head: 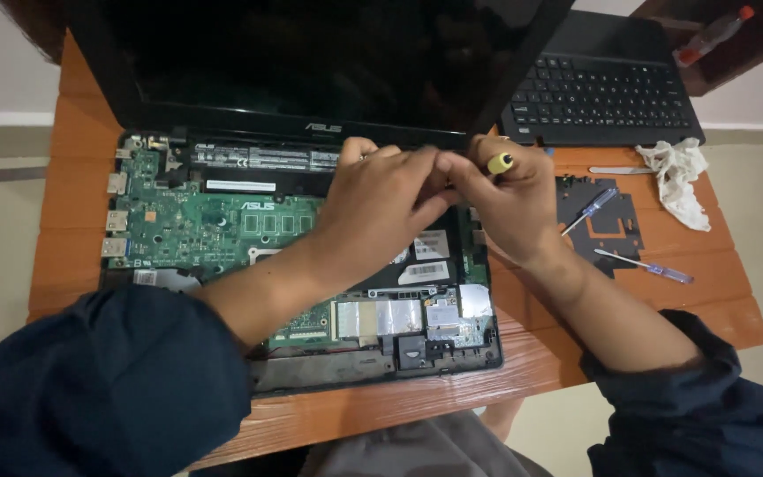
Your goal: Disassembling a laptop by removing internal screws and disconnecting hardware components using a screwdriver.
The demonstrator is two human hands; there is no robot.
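R hand [509,208] is closed round a yellow-capped screwdriver [499,163], over the opened laptop [214,221] near its hinge. L hand [381,208] touches it, fingers curled; can't tell if holding anything.

Both forearms enter from the lower corners, bare below dark blue sleeves pushed up near the elbows. The left hand [377,208] lies palm down, fingers curled, fingertips meeting those of the right hand [509,208]. The right hand is closed in a fist-like grip, wrist bent slightly inward.
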